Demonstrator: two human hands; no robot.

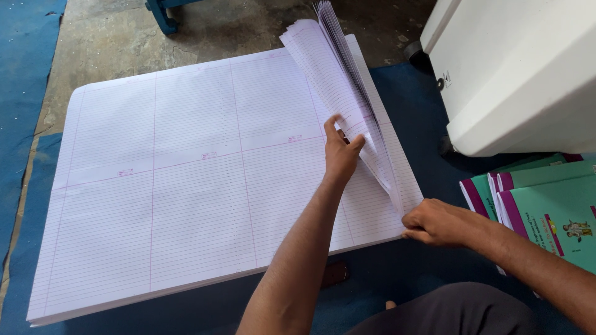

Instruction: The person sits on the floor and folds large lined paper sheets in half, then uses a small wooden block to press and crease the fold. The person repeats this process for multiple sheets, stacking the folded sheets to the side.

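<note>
a large stack of ruled white sheets point(186, 180) lies flat on a blue mat point(397, 111) spread over the floor, filling most of it. along the stack's right edge a bundle of lifted sheets point(335, 74) stands fanned up on end, curling from the far right corner toward the near right corner. the left hand point(341, 152) presses open against the inner face of that bundle, fingers spread, clamped on nothing. the right hand point(434, 223) pinches the sheet edges at the near right corner, fingers closed on them. just beyond the mat's right edge sit green and purple booklets point(546, 205), and behind them a white machine housing point(515, 68).
</note>
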